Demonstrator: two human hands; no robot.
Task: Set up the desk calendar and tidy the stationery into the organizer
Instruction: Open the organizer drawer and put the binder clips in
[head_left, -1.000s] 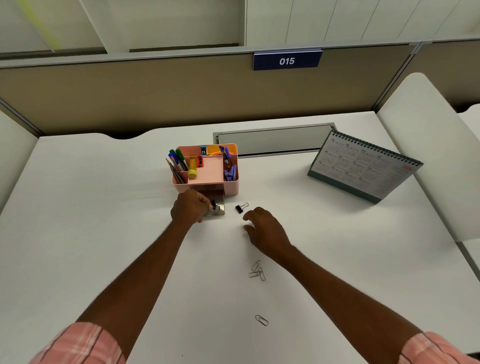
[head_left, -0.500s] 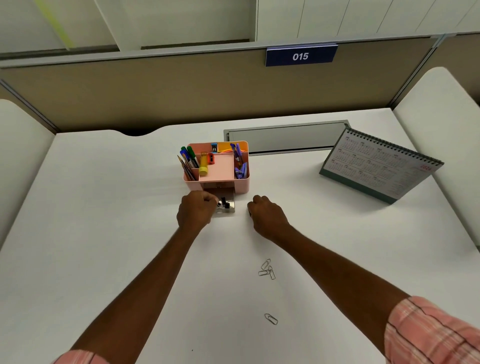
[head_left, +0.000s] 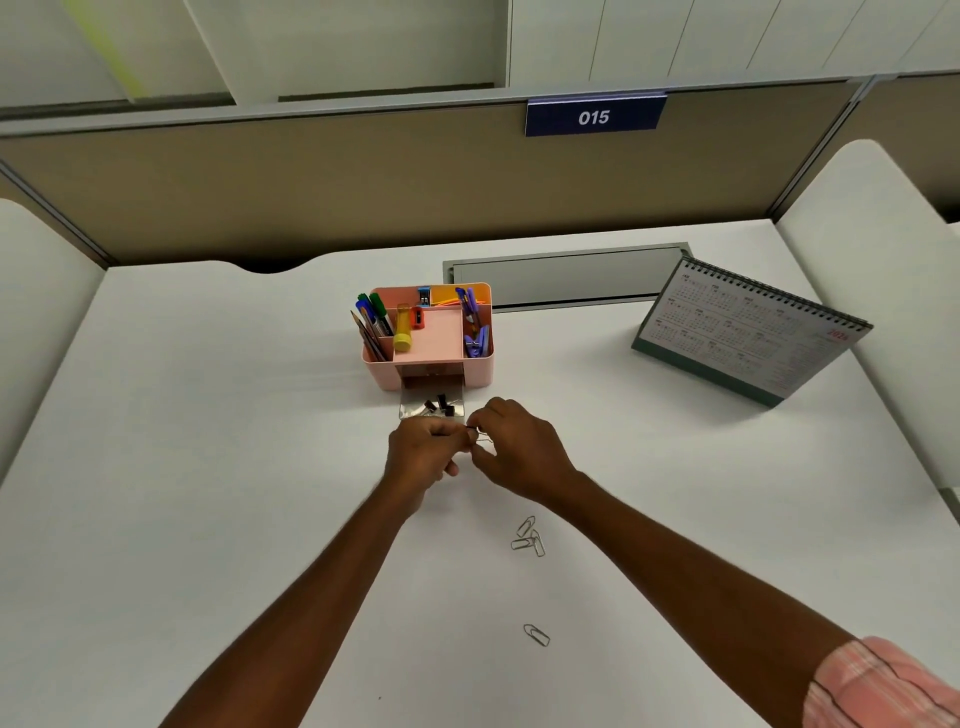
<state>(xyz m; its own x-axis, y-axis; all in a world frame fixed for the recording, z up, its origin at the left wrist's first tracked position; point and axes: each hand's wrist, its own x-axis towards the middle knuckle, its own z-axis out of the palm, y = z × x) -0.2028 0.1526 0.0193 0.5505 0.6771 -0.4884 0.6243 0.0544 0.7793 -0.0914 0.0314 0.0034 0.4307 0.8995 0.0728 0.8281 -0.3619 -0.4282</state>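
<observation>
Pink organizer (head_left: 480, 371), drawer (head_left: 410, 400) open, stands left of the upright calendar (head_left: 748, 332).

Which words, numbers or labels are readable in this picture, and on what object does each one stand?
"015": white digits on the blue sign at the top edge of the partition.
calendar: the month grids and a red number in its corner are too small and blurred to read.

The small clip (head_left: 479, 435) between the left hand (head_left: 423, 451) and right hand (head_left: 522, 448) is mostly hidden by fingers (head_left: 453, 429); whether the left grips it is unclear. The calendar (head_left: 748, 332) print is too small to read.
</observation>
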